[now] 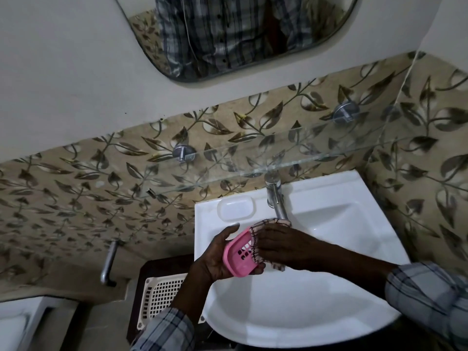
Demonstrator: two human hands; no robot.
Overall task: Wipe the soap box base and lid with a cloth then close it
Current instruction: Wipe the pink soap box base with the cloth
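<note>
My left hand (215, 254) holds a pink slotted soap box part (238, 257) tilted above the white basin (316, 287); I cannot tell whether it is the base or the lid. My right hand (281, 247) presses a pale checked cloth (268, 224) with dark stitched edges against the pink part's right side. The cloth drapes over my right fingers and covers that end of the part. A clear oval piece (236, 208), perhaps the other half of the soap box, lies on the basin's back left ledge.
A chrome tap (276, 196) rises at the basin's back, just beyond the cloth. A glass shelf (278, 163) on metal mounts juts from the leaf-patterned tiles above. A cream perforated basket (162, 297) sits lower left of the basin. A mirror (235, 34) hangs above.
</note>
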